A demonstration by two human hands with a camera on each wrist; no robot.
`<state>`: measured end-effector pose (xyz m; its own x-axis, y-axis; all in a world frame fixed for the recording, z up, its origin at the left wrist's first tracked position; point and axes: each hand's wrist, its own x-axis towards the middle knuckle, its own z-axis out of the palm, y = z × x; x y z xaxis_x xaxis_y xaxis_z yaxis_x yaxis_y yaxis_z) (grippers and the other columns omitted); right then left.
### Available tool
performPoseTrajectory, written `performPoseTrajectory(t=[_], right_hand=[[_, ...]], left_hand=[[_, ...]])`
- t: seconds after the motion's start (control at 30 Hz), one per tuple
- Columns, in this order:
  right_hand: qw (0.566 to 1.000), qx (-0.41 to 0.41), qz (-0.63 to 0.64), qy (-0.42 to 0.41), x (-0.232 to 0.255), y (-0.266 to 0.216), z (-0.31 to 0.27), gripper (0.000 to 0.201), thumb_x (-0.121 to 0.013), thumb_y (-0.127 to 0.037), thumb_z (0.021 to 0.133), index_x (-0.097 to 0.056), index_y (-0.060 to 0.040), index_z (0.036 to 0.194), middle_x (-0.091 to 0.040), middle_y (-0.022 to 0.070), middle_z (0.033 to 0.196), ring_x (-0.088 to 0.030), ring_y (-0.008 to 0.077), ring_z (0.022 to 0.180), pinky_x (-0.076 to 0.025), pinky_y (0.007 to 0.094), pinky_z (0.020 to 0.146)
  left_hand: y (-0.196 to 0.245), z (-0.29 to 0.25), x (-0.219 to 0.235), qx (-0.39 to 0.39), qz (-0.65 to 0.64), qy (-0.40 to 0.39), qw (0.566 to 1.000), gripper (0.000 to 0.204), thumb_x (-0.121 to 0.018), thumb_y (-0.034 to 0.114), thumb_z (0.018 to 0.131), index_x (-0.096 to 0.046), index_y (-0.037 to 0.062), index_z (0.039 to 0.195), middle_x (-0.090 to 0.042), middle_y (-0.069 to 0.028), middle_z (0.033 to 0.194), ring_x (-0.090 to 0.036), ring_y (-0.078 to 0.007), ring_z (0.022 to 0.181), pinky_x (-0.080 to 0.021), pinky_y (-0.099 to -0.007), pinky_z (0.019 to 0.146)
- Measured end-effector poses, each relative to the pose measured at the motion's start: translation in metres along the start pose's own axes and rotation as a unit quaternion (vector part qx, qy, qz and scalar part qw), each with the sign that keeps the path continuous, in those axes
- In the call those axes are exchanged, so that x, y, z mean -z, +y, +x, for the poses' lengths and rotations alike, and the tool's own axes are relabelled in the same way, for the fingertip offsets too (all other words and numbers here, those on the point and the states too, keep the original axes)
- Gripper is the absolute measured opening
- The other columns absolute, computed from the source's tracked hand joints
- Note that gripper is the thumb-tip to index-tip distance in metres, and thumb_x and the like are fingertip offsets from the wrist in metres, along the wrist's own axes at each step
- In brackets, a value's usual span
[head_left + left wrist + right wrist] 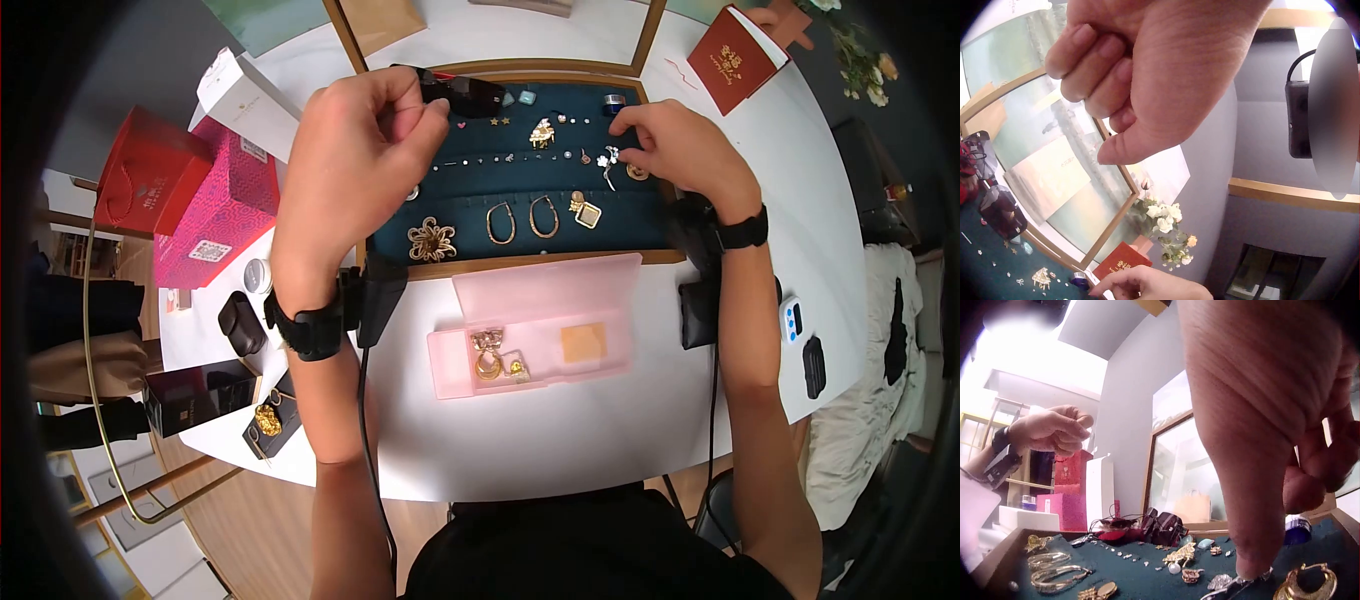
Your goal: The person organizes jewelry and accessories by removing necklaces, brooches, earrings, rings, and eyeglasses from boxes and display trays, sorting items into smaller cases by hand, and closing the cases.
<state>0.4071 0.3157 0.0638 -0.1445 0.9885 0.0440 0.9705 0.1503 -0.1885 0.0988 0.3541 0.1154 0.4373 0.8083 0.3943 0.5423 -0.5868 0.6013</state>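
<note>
My left hand (365,150) is raised over the left part of a jewelry box, its fingers curled with the thumb near the index finger. Nothing shows in its grasp in the left wrist view. At the box's right side, my right hand (685,150) reaches in with thumb and index finger apart. Its thumb tip is right at a silver flower-like piece of jewelry (608,165). The jewelry box (560,265) has a wooden frame and dark green lining. Beside the thumb lies a gold hoop earring (1307,584). Large hoops (500,224) and a gold flower brooch (432,240) lie nearer me.
A pink case (545,290) with gold jewelry stands open in front of the box. Dark sunglasses (470,95) lie at its back left. Red and pink bags (155,170) and a white carton (245,100) stand left; a red booklet (735,60) stands back right.
</note>
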Motion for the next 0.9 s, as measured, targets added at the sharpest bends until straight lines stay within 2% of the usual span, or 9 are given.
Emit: performPoseTrajectory(t=[0.07,0.13,0.17,0.23,0.27,0.33,0.37,0.5,0.9], right_hand=[[0.999,0.016,-0.015,0.025,0.005,-0.005,-0.001,0.013,-0.070,-0.015,0.083,-0.071,-0.0106,0.096,-0.067,0.0063,0.069,-0.066,0.0228,0.066,-0.051,0.0350,0.061],[0.999,-0.003,0.044,-0.013,0.010,-0.013,-0.001,0.013,-0.074,-0.015,0.083,-0.071,-0.0083,0.094,-0.055,0.0063,0.063,-0.054,0.0222,0.059,-0.044,0.0359,0.059],[0.999,-0.006,0.044,-0.013,0.009,-0.016,-0.001,0.013,-0.074,-0.015,0.083,-0.071,-0.0083,0.094,-0.055,0.0063,0.063,-0.054,0.0222,0.059,-0.044,0.0359,0.059],[0.991,0.083,0.109,0.006,0.004,-0.020,-0.003,0.009,-0.072,-0.015,0.085,-0.071,-0.0086,0.091,-0.058,0.0064,0.066,-0.056,0.0225,0.060,-0.046,0.0350,0.060],[0.991,0.078,0.107,0.006,-0.001,-0.021,-0.003,0.009,-0.072,-0.015,0.085,-0.071,-0.0086,0.091,-0.058,0.0064,0.066,-0.056,0.0225,0.060,-0.046,0.0350,0.060],[0.985,0.148,0.088,0.029,-0.008,-0.022,-0.002,0.007,-0.071,-0.015,0.085,-0.071,-0.0098,0.090,-0.062,0.0060,0.070,-0.059,0.0226,0.064,-0.047,0.0344,0.061],[0.989,0.116,0.086,-0.018,-0.006,-0.025,-0.001,0.006,-0.070,-0.015,0.085,-0.071,-0.0101,0.088,-0.063,0.0055,0.071,-0.061,0.0228,0.067,-0.048,0.0345,0.062],[0.991,0.098,0.076,-0.053,-0.004,-0.029,-0.004,0.009,-0.073,-0.016,0.083,-0.070,-0.0087,0.085,-0.061,0.0061,0.069,-0.061,0.0236,0.067,-0.048,0.0361,0.063],[0.987,0.128,0.085,-0.047,-0.017,-0.034,-0.003,0.013,-0.076,-0.015,0.080,-0.074,-0.0064,0.089,-0.062,0.0070,0.066,-0.063,0.0267,0.069,-0.049,0.0391,0.063]], left_hand=[[0.002,-0.001,0.000,0.005,-0.009,-0.002,1.000,0.039,-0.069,0.011,0.087,-0.039,0.0011,0.063,-0.037,-0.0044,0.050,-0.032,-0.0126,0.049,-0.032,-0.0306,0.047],[0.002,0.000,-0.001,-0.009,0.016,-0.006,1.000,0.040,-0.069,0.012,0.087,-0.038,0.0011,0.063,-0.037,-0.0046,0.051,-0.033,-0.0124,0.050,-0.032,-0.0300,0.047],[0.002,0.000,-0.002,-0.011,0.014,-0.007,1.000,0.040,-0.069,0.012,0.087,-0.038,0.0011,0.063,-0.037,-0.0046,0.051,-0.033,-0.0124,0.050,-0.032,-0.0300,0.047],[0.003,0.000,-0.003,-0.010,0.016,-0.016,1.000,0.041,-0.071,0.014,0.088,-0.041,0.0011,0.064,-0.039,-0.0030,0.051,-0.036,-0.0104,0.050,-0.032,-0.0283,0.047],[0.004,0.000,-0.004,-0.013,0.012,-0.018,1.000,0.041,-0.071,0.014,0.088,-0.041,0.0011,0.064,-0.039,-0.0030,0.051,-0.036,-0.0104,0.050,-0.032,-0.0283,0.047],[0.003,0.000,-0.006,-0.001,-0.043,-0.010,0.999,0.039,-0.072,0.018,0.090,-0.046,0.0010,0.065,-0.042,-0.0008,0.053,-0.038,-0.0079,0.051,-0.032,-0.0264,0.048],[0.003,0.000,-0.004,0.012,-0.024,-0.024,0.999,0.037,-0.073,0.020,0.091,-0.050,0.0010,0.068,-0.044,0.0010,0.054,-0.038,-0.0064,0.053,-0.032,-0.0255,0.049],[0.005,-0.001,-0.003,0.011,-0.028,-0.022,0.999,0.035,-0.072,0.021,0.092,-0.052,0.0011,0.071,-0.044,0.0010,0.054,-0.037,-0.0058,0.053,-0.031,-0.0254,0.049],[0.006,0.000,-0.003,0.014,-0.024,-0.036,0.999,0.032,-0.072,0.020,0.091,-0.055,0.0004,0.071,-0.041,0.0025,0.052,-0.032,-0.0059,0.052,-0.025,-0.0265,0.048]])
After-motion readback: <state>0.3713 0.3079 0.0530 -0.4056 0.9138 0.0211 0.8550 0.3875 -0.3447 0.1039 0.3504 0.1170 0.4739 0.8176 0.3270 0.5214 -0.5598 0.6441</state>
